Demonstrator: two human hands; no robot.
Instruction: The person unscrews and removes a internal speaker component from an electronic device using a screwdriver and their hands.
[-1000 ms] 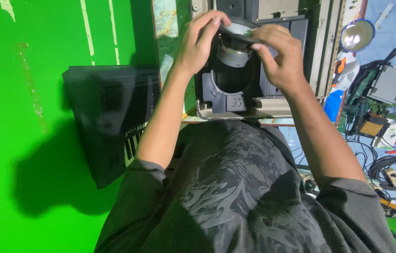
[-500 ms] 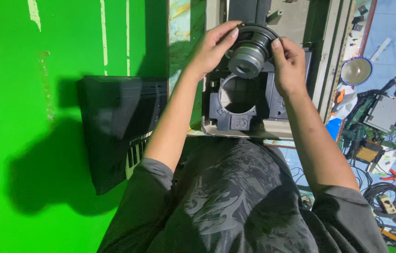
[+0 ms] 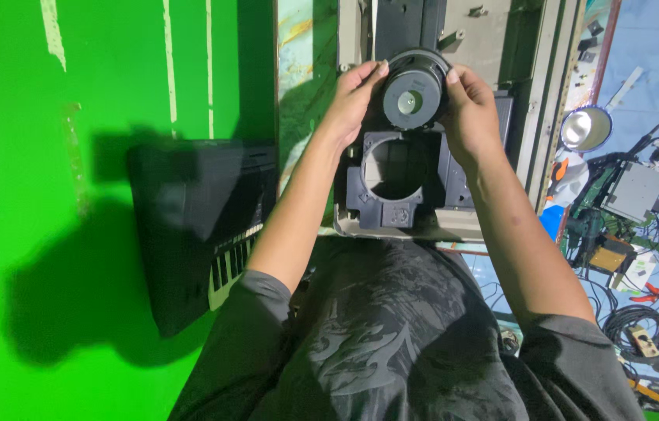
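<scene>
Speaker, round, dark grey, silver centre.

Repair workshop — cables, circuit boards

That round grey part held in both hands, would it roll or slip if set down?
The round grey part looks rigid and cylindrical, so on its side it would probably roll. The left hand and right hand both grip its rim, hinting at some weight. Its surface looks matte, likely not slippery.

Green wall left — cluttered blue floor right.
</scene>
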